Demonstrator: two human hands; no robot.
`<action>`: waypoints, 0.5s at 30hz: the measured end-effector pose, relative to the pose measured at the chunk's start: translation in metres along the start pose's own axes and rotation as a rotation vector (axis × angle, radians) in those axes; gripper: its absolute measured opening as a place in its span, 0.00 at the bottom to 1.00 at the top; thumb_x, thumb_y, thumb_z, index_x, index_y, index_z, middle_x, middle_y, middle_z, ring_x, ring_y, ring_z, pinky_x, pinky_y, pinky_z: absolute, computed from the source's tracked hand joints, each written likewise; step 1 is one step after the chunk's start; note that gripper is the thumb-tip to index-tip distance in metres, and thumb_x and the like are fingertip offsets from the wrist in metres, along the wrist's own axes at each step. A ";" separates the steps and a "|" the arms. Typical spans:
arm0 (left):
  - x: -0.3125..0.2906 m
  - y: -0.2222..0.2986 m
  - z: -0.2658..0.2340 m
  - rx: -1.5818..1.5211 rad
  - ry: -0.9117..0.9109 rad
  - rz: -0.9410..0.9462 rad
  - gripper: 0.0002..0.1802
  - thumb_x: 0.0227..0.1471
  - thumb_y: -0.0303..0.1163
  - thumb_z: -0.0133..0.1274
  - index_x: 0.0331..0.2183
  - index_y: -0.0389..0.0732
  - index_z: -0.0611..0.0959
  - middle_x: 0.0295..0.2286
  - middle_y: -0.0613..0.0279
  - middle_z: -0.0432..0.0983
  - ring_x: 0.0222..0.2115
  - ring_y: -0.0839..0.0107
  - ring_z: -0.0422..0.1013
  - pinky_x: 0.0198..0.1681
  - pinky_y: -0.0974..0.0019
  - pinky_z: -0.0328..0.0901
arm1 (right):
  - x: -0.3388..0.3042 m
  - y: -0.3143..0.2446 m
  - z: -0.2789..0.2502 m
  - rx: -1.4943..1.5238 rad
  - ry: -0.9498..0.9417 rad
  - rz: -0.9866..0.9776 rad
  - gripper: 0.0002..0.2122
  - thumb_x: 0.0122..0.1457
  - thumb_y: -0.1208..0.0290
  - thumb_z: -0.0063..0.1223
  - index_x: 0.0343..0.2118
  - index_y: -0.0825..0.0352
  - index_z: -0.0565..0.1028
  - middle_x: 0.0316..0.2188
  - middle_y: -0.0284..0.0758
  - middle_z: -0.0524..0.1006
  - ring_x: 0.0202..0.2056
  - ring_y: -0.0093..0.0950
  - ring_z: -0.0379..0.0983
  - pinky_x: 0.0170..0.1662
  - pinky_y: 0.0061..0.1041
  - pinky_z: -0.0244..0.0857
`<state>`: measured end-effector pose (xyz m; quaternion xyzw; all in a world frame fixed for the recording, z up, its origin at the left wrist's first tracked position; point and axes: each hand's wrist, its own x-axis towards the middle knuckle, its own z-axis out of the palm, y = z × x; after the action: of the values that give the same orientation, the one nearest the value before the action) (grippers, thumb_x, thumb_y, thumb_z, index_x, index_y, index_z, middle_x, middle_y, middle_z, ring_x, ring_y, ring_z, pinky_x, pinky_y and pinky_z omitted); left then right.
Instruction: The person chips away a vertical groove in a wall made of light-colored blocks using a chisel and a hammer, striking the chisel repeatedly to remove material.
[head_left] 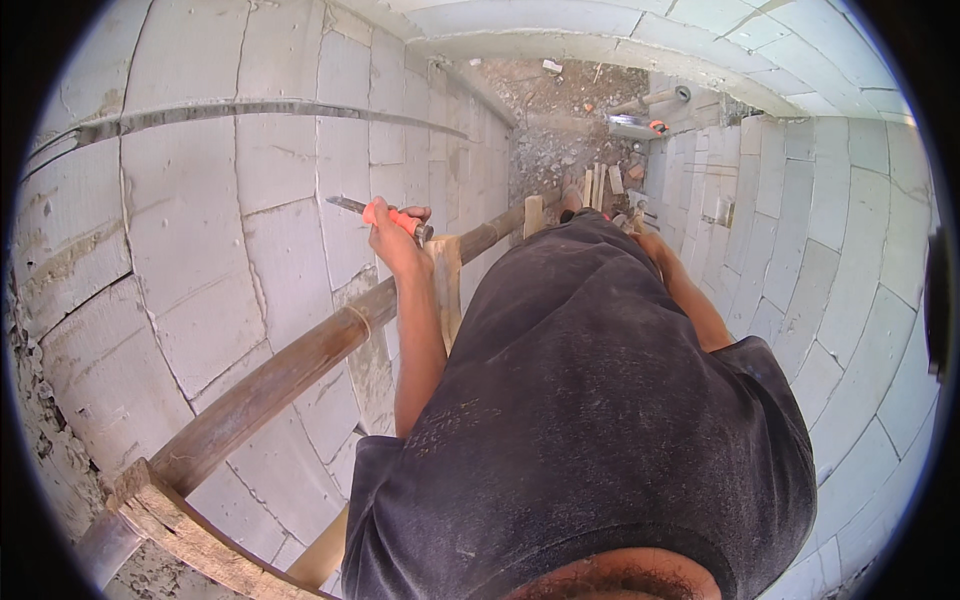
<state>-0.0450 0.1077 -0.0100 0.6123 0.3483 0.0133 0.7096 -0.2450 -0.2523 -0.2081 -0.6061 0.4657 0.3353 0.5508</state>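
Observation:
My left hand [392, 240] is raised beside the block wall on the left, closed around the orange handle of a chisel [346, 204]. The chisel's grey blade points left toward the wall, and its metal-capped end sticks out near my wrist. My right hand [650, 243] hangs low at the right side of my body. Its fingers are largely hidden behind my dark shirt, so I cannot make out whether it holds anything. Just under my left forearm runs a round wooden pole [285, 375] of a ladder-like frame, with a short upright board [446, 285] against it.
Pale block walls rise on the left [185, 230] and right [800, 260]. A rough plank [190, 530] crosses the pole at the lower left. Rubble [560, 110] covers the ground far below, with a long-handled tool [650, 101] and wood pieces [597, 187].

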 end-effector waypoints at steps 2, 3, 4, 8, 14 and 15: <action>0.003 -0.003 -0.002 -0.023 -0.004 0.024 0.18 0.61 0.47 0.47 0.31 0.41 0.69 0.17 0.52 0.74 0.16 0.66 0.71 0.19 0.68 0.62 | -0.009 -0.004 0.001 0.050 -0.015 0.002 0.19 0.58 0.62 0.54 0.45 0.74 0.77 0.38 0.42 0.80 0.38 0.32 0.76 0.41 0.35 0.67; 0.004 -0.003 -0.003 -0.023 -0.004 0.022 0.18 0.61 0.47 0.47 0.31 0.41 0.69 0.17 0.52 0.74 0.16 0.66 0.71 0.19 0.68 0.62 | -0.008 -0.003 0.001 0.089 -0.019 0.005 0.18 0.57 0.66 0.55 0.44 0.77 0.76 0.37 0.42 0.79 0.37 0.33 0.76 0.39 0.36 0.67; 0.004 -0.003 -0.003 -0.025 -0.010 0.016 0.18 0.61 0.47 0.47 0.31 0.41 0.69 0.17 0.52 0.74 0.16 0.65 0.71 0.19 0.68 0.62 | -0.007 -0.001 0.001 0.127 -0.022 0.009 0.17 0.57 0.69 0.56 0.43 0.80 0.76 0.37 0.43 0.78 0.36 0.35 0.76 0.37 0.37 0.67; 0.003 -0.002 -0.001 -0.043 0.008 -0.001 0.18 0.61 0.46 0.47 0.31 0.40 0.69 0.16 0.51 0.74 0.15 0.65 0.70 0.17 0.68 0.60 | -0.011 0.002 0.002 0.096 -0.082 -0.057 0.17 0.57 0.70 0.56 0.43 0.80 0.76 0.35 0.43 0.79 0.35 0.35 0.77 0.37 0.37 0.67; 0.002 -0.001 0.000 -0.064 -0.007 -0.009 0.18 0.61 0.46 0.47 0.31 0.41 0.68 0.16 0.50 0.74 0.13 0.67 0.68 0.13 0.69 0.57 | 0.026 0.019 -0.002 -0.138 -0.111 -0.066 0.17 0.61 0.58 0.50 0.46 0.62 0.79 0.39 0.39 0.81 0.40 0.28 0.77 0.45 0.30 0.67; 0.002 -0.001 0.001 -0.064 -0.008 -0.009 0.18 0.61 0.46 0.47 0.31 0.41 0.68 0.16 0.50 0.74 0.13 0.67 0.68 0.13 0.69 0.57 | 0.028 0.021 -0.002 -0.169 -0.100 -0.083 0.17 0.61 0.57 0.50 0.46 0.63 0.79 0.39 0.39 0.81 0.40 0.28 0.77 0.45 0.30 0.67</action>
<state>-0.0433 0.1076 -0.0118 0.5879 0.3477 0.0187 0.7302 -0.2550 -0.2584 -0.2410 -0.6516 0.3820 0.3802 0.5339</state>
